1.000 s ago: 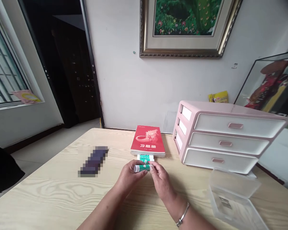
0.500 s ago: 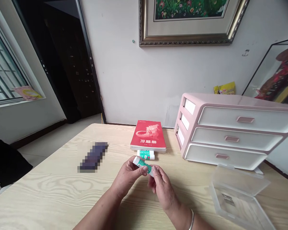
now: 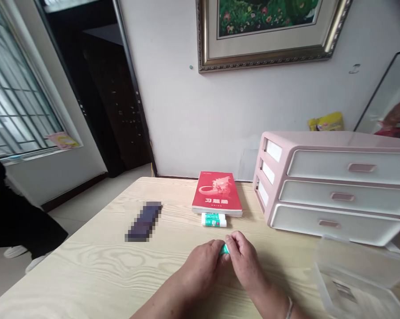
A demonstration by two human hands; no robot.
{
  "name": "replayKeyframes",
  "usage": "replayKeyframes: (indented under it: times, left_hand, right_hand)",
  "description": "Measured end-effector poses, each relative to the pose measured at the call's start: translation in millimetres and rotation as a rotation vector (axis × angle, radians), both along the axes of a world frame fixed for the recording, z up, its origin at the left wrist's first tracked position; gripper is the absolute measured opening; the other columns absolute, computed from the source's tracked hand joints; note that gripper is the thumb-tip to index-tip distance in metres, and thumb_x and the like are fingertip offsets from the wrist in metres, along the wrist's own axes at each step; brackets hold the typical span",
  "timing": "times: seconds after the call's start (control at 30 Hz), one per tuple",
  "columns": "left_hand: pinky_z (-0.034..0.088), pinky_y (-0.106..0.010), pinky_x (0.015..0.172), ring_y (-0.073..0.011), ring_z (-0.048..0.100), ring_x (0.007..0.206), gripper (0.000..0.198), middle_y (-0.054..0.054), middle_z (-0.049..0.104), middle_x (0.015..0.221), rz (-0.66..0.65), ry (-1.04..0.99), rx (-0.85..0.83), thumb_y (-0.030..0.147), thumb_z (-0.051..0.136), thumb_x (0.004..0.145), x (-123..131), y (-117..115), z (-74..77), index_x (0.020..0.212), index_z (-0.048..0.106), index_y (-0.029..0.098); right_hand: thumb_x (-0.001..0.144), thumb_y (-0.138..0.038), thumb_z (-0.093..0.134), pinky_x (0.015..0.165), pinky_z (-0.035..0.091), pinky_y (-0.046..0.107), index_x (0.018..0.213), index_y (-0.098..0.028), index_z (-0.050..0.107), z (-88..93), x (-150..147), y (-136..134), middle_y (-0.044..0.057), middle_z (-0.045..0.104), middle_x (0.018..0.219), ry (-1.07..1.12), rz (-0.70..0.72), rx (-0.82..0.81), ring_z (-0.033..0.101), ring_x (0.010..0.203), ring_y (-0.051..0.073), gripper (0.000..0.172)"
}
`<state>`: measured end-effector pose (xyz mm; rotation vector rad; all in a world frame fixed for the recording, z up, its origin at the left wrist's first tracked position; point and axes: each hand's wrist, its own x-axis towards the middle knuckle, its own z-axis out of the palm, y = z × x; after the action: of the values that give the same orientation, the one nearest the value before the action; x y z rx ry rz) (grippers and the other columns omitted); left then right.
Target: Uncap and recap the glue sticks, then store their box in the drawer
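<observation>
likely home: framed picture [image 3: 271, 31], barred window [image 3: 18, 95], pink drawer unit [image 3: 332, 181]

On the table [image 3: 96, 274] we see a dark pixelated item [image 3: 144, 221] left of centre, a book [image 3: 217, 191] and green-white item [image 3: 213, 219] mid-frame, drawers [image 3: 337, 182] right, a box [image 3: 322, 289] lower right.

There, past the left hand [image 3: 203, 267] and right hand [image 3: 248, 261], lies at least 1 glue stick [image 3: 213, 220], book [image 3: 216, 192] behind; rightward, 3-drawer unit [image 3: 314, 194] behind lidded box [image 3: 323, 290].
</observation>
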<state>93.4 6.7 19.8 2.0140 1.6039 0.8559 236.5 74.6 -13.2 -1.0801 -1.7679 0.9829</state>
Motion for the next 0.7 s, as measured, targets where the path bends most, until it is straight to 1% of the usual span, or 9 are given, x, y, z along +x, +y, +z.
replayKeyframes:
  times: [0.13,0.2,0.27,0.4,0.5,0.57,0.63,0.67,0.7]
  left_hand:
    - [0.045,-0.028,0.073,-0.0257,0.069,0.089,0.031,-0.008,0.074,0.101,0.004,0.005,-0.03,0.047,0.048,0.095,0.8,0.9,-1.2,0.11,0.063,0.024]
    - [0.044,-0.027,0.071,-0.025,0.068,0.087,0.035,-0.007,0.074,0.099,-0.006,-0.041,-0.049,0.05,0.047,0.095,0.1,1.2,0.1,0.112,0.063,0.025]
    - [0.042,-0.026,0.069,-0.022,0.066,0.081,0.04,-0.006,0.073,0.094,-0.043,-0.128,-0.074,0.054,0.044,0.095,0.0,1.3,2.4,0.11,0.065,0.023]
    - [0.038,-0.023,0.061,-0.0142,0.052,0.066,0.051,0.0,0.063,0.073,-0.113,-0.318,-0.169,0.063,0.043,0.092,1.2,1.7,5.9,0.092,0.066,0.017]
    - [0.031,-0.022,0.053,-0.01,0.039,0.055,0.053,0.004,0.049,0.06,-0.13,-0.456,-0.309,0.066,0.047,0.089,2.8,1.0,4.5,0.08,0.061,0.016]
    - [0.024,-0.021,0.048,-0.0078,0.029,0.048,0.053,0.007,0.041,0.056,-0.145,-0.615,-0.461,0.068,0.046,0.088,3.0,0.4,2.4,0.082,0.058,0.017]
    - [0.019,-0.021,0.045,-0.0068,0.021,0.044,0.053,0.009,0.037,0.055,-0.153,-0.758,-0.585,0.07,0.042,0.089,1.1,0.7,0.7,0.091,0.057,0.019]
    - [0.018,-0.021,0.044,-0.0068,0.019,0.043,0.053,0.009,0.037,0.056,-0.138,-0.784,-0.596,0.07,0.039,0.089,-0.9,1.5,0.2,0.096,0.056,0.02]
    - [0.019,-0.021,0.044,-0.0072,0.021,0.043,0.053,0.009,0.038,0.056,-0.107,-0.761,-0.557,0.069,0.038,0.09,-3.6,2.8,-0.1,0.098,0.056,0.02]
  right_hand:
    - [0.091,-0.053,0.048,0.062,0.045,0.028,0.079,-0.024,0.055,0.1,-1.2,3.5,0.001,0.062,0.071,0.013,0.06,-0.094,0.059,0.069,0.02,0.032]
    - [0.089,-0.048,0.048,0.065,0.047,0.028,0.083,-0.023,0.058,3.4,-1.6,4.0,0.002,0.065,0.075,0.042,0.079,-0.143,0.061,0.073,0.021,0.028]
    - [0.085,-0.041,0.047,0.061,0.046,0.028,0.085,-0.022,0.06,8.5,-1.6,3.4,0.001,0.063,0.073,0.054,0.066,-0.165,0.059,0.069,0.02,0.023]
    - [0.078,-0.031,0.043,0.049,0.036,0.025,0.081,-0.021,0.061,19.3,-1.1,-1.5,-0.004,0.047,0.055,0.05,0.049,-0.116,0.045,0.052,0.015,0.021]
    - [0.078,-0.031,0.041,0.047,0.035,0.024,0.081,-0.021,0.06,25.6,0.6,-6.3,-0.006,0.043,0.05,0.079,0.104,-0.123,0.044,0.048,0.014,0.021]
    - [0.08,-0.031,0.04,0.046,0.035,0.024,0.083,-0.021,0.059,29.3,5.2,-5.6,-0.006,0.042,0.049,0.1,0.133,-0.135,0.045,0.046,0.015,0.021]
    - [0.082,-0.032,0.04,0.046,0.034,0.024,0.082,-0.022,0.058,32.2,13.9,1.7,-0.007,0.041,0.049,0.13,0.069,-0.088,0.043,0.046,0.014,0.021]
    - [0.083,-0.033,0.04,0.047,0.033,0.024,0.082,-0.022,0.058,32.9,19.6,8.0,-0.007,0.039,0.05,0.142,-0.009,-0.05,0.041,0.047,0.014,0.021]
    - [0.084,-0.033,0.039,0.047,0.032,0.024,0.082,-0.022,0.058,32.8,25.5,15.7,-0.007,0.038,0.05,0.146,-0.108,-0.01,0.04,0.047,0.014,0.022]
